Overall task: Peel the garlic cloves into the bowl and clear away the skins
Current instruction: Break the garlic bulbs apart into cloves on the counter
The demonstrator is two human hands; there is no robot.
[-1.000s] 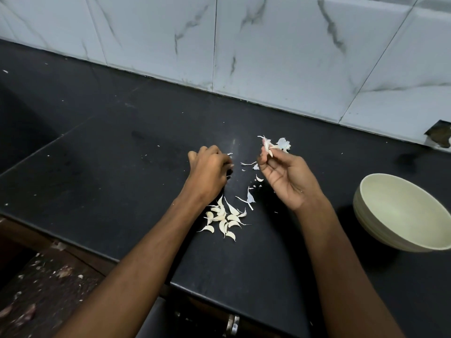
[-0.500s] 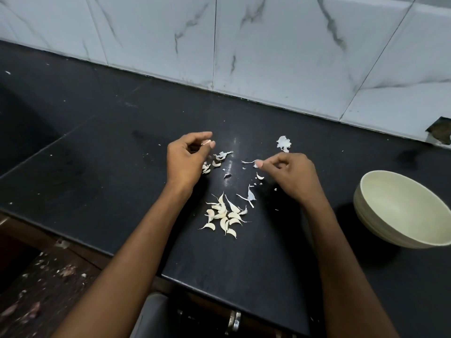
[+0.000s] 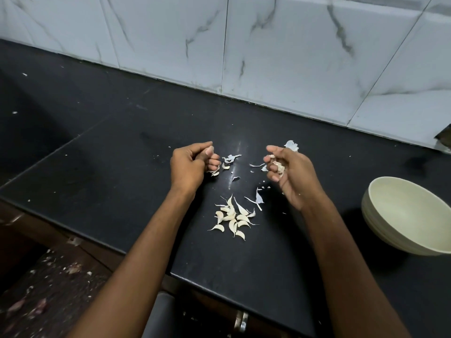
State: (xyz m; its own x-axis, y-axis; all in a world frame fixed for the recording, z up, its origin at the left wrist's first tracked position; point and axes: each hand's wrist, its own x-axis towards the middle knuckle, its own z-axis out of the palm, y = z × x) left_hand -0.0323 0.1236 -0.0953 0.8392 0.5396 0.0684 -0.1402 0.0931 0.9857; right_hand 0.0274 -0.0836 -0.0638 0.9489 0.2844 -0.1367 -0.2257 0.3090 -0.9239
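A pile of several garlic cloves (image 3: 233, 219) lies on the black counter (image 3: 122, 167) between my forearms. My left hand (image 3: 191, 164) hovers beyond the pile with its fingers curled, and small pale garlic pieces (image 3: 214, 172) show under its fingertips. My right hand (image 3: 291, 175) is turned sideways, its fingers curled round a clump of garlic pieces and skin (image 3: 278, 167). Loose skins (image 3: 231, 158) lie between the hands, and one long skin (image 3: 258, 199) lies near the pile. The cream bowl (image 3: 380, 228) stands at the right with nothing visible inside.
A larger flake of skin (image 3: 291, 145) lies behind my right hand. The marble-tiled wall (image 3: 268, 57) runs along the back of the counter. The counter's front edge drops to a littered floor (image 3: 44, 289) at the lower left. A metal handle (image 3: 241, 320) sits below the counter edge.
My right hand has lifted off the counter and turned, now showing garlic pieces in its fingers. My left hand has curled tighter and shifted slightly right toward the loose skins.
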